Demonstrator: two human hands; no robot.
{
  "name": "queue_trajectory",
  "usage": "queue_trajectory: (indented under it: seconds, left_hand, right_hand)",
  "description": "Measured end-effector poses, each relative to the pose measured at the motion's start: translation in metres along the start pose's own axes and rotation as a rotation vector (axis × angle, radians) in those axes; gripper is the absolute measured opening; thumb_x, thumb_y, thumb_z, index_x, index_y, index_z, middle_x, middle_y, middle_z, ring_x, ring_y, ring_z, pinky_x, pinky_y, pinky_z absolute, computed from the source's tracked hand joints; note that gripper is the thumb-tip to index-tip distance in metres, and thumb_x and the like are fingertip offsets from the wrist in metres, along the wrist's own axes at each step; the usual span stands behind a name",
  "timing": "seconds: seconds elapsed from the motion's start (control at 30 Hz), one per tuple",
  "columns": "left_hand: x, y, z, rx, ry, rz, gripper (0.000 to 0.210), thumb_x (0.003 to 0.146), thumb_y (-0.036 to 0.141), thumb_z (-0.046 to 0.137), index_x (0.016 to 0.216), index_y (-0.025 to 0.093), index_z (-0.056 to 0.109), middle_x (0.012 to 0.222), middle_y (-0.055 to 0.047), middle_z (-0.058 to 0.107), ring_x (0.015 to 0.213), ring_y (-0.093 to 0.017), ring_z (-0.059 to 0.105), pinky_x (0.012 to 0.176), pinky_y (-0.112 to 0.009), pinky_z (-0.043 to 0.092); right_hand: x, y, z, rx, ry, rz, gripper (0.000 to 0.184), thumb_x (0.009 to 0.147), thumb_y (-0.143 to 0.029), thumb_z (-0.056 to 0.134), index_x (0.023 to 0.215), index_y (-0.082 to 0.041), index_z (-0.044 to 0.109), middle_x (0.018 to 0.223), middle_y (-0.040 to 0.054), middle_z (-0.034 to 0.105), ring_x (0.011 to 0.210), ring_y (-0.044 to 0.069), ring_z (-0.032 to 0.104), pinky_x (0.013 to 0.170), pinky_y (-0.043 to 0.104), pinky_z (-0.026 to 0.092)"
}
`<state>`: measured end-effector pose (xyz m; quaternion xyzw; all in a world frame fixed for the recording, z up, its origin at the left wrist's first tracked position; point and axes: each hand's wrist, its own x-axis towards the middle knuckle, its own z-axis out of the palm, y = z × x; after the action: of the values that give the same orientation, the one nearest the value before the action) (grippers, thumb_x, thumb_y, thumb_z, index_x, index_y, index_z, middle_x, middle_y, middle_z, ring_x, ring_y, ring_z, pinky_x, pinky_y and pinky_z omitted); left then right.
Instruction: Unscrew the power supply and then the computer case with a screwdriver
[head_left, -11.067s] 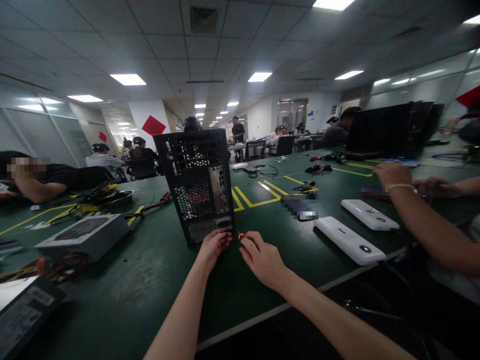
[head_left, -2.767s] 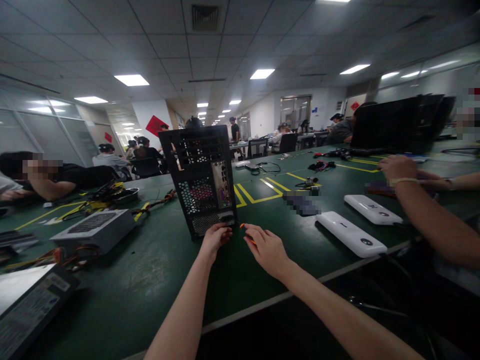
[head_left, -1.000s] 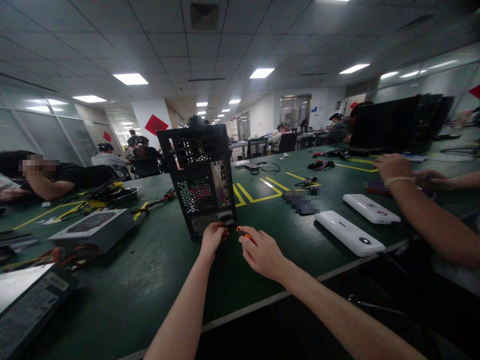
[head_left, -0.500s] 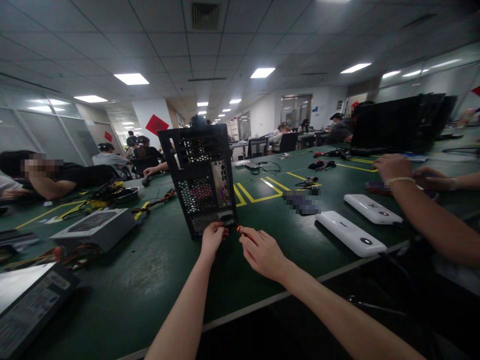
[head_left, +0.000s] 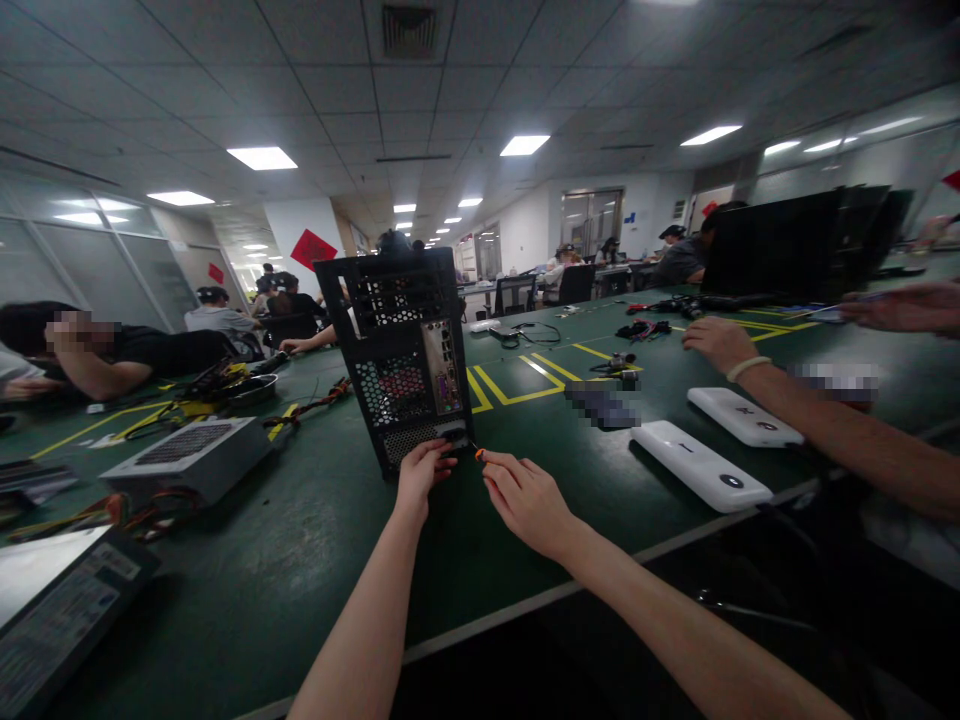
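Note:
A black computer case (head_left: 409,345) stands upright on the green table with its perforated back panel toward me. At its foot is a power supply (head_left: 416,437) with a dark socket. My left hand (head_left: 420,475) rests against this lower part, thumb and forefinger apart and bent toward the socket. Just to the right, my right hand (head_left: 529,500) is closed round a small screwdriver (head_left: 479,455); only a bit of its orange handle and thin shaft shows. The shaft points at the case's lower right corner. Whether its tip sits in a screw is too small to tell.
Grey power supply units (head_left: 191,455) with cables lie to the left. White power banks (head_left: 701,467) and a pixelated dark object (head_left: 604,405) are to the right. A co-worker's hand (head_left: 724,345) reaches in from the right. Yellow tape (head_left: 517,400) marks the table.
My hands have barely moved; the left has shifted slightly up and left. At the right, the co-worker's near hand has moved leftward and the two hands are farther apart.

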<state>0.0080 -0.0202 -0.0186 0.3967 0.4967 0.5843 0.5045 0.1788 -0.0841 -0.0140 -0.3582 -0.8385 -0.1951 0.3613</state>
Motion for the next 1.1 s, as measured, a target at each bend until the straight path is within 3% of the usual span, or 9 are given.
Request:
queue_trajectory:
  seconds: [0.17, 0.4, 0.57, 0.77, 0.87, 1.0, 1.1]
  left_hand:
    - [-0.0004, 0.0, 0.0003, 0.009, 0.021, -0.005, 0.016, 0.067, 0.012, 0.051, 0.082, 0.01, 0.056, 0.096, -0.014, 0.062, 0.057, -0.009, 0.06, 0.048, -0.018, 0.043]
    - [0.0029, -0.0026, -0.0021, 0.011, 0.014, 0.01, 0.016, 0.066, 0.012, 0.051, 0.081, 0.011, 0.055, 0.097, -0.013, 0.061, 0.059, -0.01, 0.06, 0.049, -0.018, 0.044]
    - [0.0046, -0.0052, -0.0034, 0.003, -0.01, 0.018, 0.017, 0.066, 0.014, 0.052, 0.082, 0.011, 0.055, 0.097, -0.014, 0.061, 0.061, -0.01, 0.06, 0.05, -0.019, 0.044]
    - [0.0047, -0.006, -0.0032, 0.011, -0.006, 0.014, 0.019, 0.066, 0.013, 0.052, 0.085, 0.012, 0.055, 0.097, -0.013, 0.061, 0.06, -0.009, 0.06, 0.05, -0.018, 0.044]
    - [0.0038, -0.0048, -0.0027, 0.026, -0.008, 0.021, 0.02, 0.066, 0.014, 0.052, 0.086, 0.012, 0.055, 0.097, -0.013, 0.061, 0.06, -0.009, 0.06, 0.05, -0.018, 0.044]
    - [0.0034, -0.0042, -0.0026, 0.06, 0.0, 0.031, 0.019, 0.066, 0.015, 0.052, 0.085, 0.011, 0.054, 0.096, -0.013, 0.062, 0.058, -0.008, 0.059, 0.048, -0.017, 0.043]
    - [0.0034, -0.0036, -0.003, 0.091, 0.021, 0.047, 0.017, 0.067, 0.014, 0.051, 0.084, 0.011, 0.053, 0.096, -0.013, 0.062, 0.057, -0.008, 0.059, 0.047, -0.017, 0.042]
  right_hand:
    - [-0.0001, 0.0009, -0.0018, -0.05, 0.047, 0.05, 0.016, 0.084, -0.021, 0.041, 0.096, -0.015, 0.05, 0.1, 0.0087, 0.056, 0.082, 0.016, 0.053, 0.07, 0.028, 0.039]
    - [-0.0015, -0.0005, 0.0002, -0.085, 0.005, -0.02, 0.018, 0.082, -0.014, 0.04, 0.098, -0.013, 0.048, 0.106, 0.0107, 0.053, 0.087, 0.016, 0.053, 0.072, 0.028, 0.039]
    - [-0.0032, 0.0022, 0.0002, -0.09, 0.05, 0.077, 0.018, 0.083, -0.026, 0.043, 0.097, -0.015, 0.049, 0.091, 0.0071, 0.058, 0.073, 0.014, 0.055, 0.063, 0.026, 0.039]
    - [-0.0003, -0.0015, -0.0018, -0.041, 0.024, 0.041, 0.017, 0.082, -0.017, 0.039, 0.096, -0.015, 0.048, 0.107, 0.0107, 0.051, 0.087, 0.017, 0.053, 0.071, 0.029, 0.04]
    - [-0.0003, 0.0002, -0.0007, -0.041, 0.033, 0.028, 0.016, 0.083, -0.017, 0.039, 0.096, -0.014, 0.047, 0.101, 0.0093, 0.055, 0.084, 0.016, 0.054, 0.069, 0.028, 0.04]
    - [-0.0009, 0.0019, -0.0019, -0.067, 0.052, 0.129, 0.015, 0.084, -0.024, 0.041, 0.093, -0.015, 0.048, 0.091, 0.0074, 0.057, 0.075, 0.014, 0.055, 0.065, 0.026, 0.04]
    - [-0.0008, 0.0002, -0.002, -0.078, 0.035, 0.122, 0.016, 0.083, -0.023, 0.04, 0.095, -0.015, 0.048, 0.101, 0.0101, 0.053, 0.079, 0.015, 0.055, 0.066, 0.027, 0.04]
